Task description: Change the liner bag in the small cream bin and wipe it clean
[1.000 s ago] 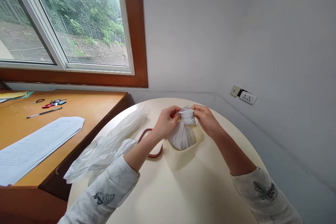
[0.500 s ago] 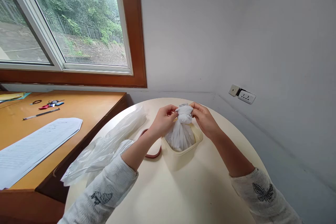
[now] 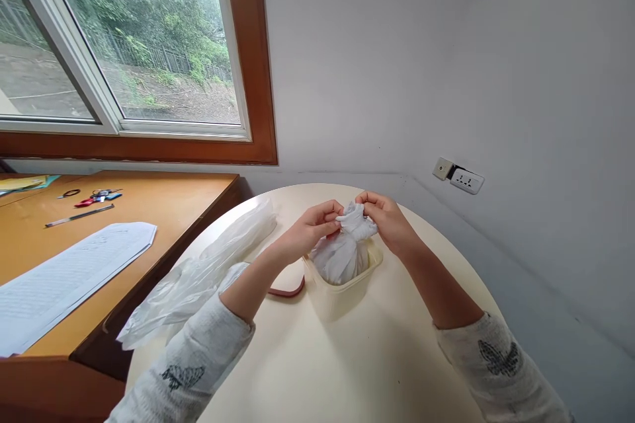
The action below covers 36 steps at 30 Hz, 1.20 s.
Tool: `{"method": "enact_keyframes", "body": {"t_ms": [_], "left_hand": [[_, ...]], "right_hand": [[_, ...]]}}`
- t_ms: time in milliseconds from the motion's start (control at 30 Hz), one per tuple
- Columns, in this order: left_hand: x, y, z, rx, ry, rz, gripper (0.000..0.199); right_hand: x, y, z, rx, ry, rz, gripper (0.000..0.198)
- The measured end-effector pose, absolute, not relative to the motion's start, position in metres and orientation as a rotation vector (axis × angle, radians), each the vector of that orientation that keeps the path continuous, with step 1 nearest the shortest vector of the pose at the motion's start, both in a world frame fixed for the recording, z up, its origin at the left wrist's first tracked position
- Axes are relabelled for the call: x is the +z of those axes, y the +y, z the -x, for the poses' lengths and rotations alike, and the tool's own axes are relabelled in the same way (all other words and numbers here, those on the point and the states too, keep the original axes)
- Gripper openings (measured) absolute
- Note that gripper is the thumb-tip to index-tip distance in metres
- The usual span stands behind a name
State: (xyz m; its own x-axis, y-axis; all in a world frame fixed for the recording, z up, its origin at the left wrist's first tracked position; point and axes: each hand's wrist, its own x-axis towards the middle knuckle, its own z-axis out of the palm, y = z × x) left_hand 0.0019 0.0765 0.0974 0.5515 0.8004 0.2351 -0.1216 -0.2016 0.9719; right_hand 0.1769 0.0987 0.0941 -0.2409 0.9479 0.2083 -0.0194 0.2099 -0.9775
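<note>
A white plastic bag [image 3: 340,261], bunched and twisted at its neck, sits in a cream plastic container [image 3: 342,291] on the round table. My left hand [image 3: 317,228] is at the left of the bunched neck, thumb and fingers bent in a pinch on its edge. On the other side, my right hand [image 3: 389,218] grips the top of the neck between thumb and fingers. What the bag holds is hidden. Left of the container lies a lid [image 3: 288,284] with a reddish-brown rim, partly covered by my left forearm.
A second, crumpled clear plastic bag [image 3: 203,277] spreads over the left side of the round table [image 3: 347,370]. The wooden desk [image 3: 149,195] beside it carries papers [image 3: 74,277], a pen [image 3: 79,215] and keys [image 3: 102,195]. A wall socket [image 3: 466,180] is at the right.
The bag's neck has tilted to the right and loosened in shape. My left hand has shifted slightly; its thumb and fingers are farther apart. My right hand stays near the neck's top.
</note>
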Motion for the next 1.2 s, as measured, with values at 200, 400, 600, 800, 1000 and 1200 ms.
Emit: {"method": "enact_keyframes", "body": {"t_ms": [200, 400, 600, 800, 1000, 1200], "left_hand": [[0.095, 0.084, -0.002, 1.093, 0.776, -1.528, 0.008], [0.094, 0.082, -0.009, 1.242, 0.926, -1.401, 0.01], [0.097, 0.078, -0.004, 1.111, 0.756, -1.354, 0.007], [0.104, 0.07, -0.007, 0.863, 0.605, -1.485, 0.005], [0.102, 0.073, -0.002, 1.108, 0.601, -1.314, 0.012], [0.107, 0.078, 0.007, 1.255, 0.551, -1.388, 0.013]], "right_hand": [[0.095, 0.093, -0.174, 1.197, -1.52, 0.834, 0.008], [0.1, 0.088, -0.175, 1.349, -1.744, 0.806, 0.005], [0.098, 0.094, -0.175, 1.16, -1.611, 0.88, 0.01], [0.094, 0.091, -0.173, 1.185, -1.551, 0.94, 0.003], [0.097, 0.091, -0.179, 1.269, -1.621, 0.821, 0.033], [0.101, 0.087, -0.19, 1.198, -1.89, 0.915, 0.057]]}}
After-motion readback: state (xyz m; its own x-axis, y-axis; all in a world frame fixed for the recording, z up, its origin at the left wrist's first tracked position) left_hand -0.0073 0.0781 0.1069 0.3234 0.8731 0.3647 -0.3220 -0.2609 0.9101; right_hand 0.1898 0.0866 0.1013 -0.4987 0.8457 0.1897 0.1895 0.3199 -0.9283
